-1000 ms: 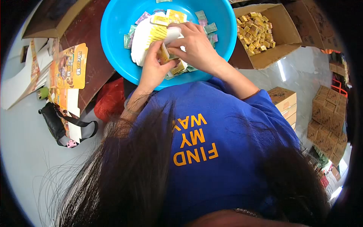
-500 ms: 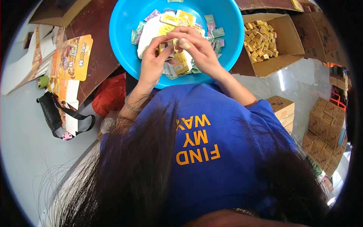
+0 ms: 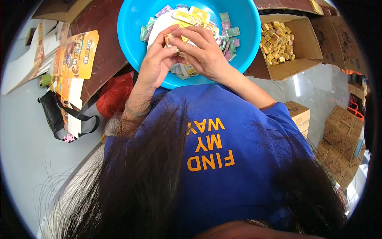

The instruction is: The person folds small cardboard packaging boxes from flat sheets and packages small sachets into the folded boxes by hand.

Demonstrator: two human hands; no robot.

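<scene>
Across the blue cloth shirt (image 3: 215, 183), orange capital letters read FIND MY WAY, upside down in this view, the Y partly under dark hair. At left, a glossy yellow-orange printed cardboard sheet (image 3: 79, 55) bears large sideways lettering, too small to read surely.

The small yellow printed carton (image 3: 171, 40) is pinched between the fingertips of the left hand (image 3: 155, 63) and the right hand (image 3: 205, 51), mostly hidden by them, above the near part of the round, smooth blue plastic basin (image 3: 129, 40). Both hands are curled close together around it; neither is released.

In the basin, beyond the hands, lie a white rounded heap of flat pieces (image 3: 160, 27) and flat yellow printed pieces (image 3: 199, 15); shiny green and purple packets (image 3: 233, 32) lie mostly to the right. Right of the basin, an open brown corrugated box (image 3: 304, 40) holds many small yellow block-shaped cartons (image 3: 278, 44). Far left of the shirt, a black bag (image 3: 52, 111) with a strap lies near a pink clip (image 3: 69, 138).
</scene>
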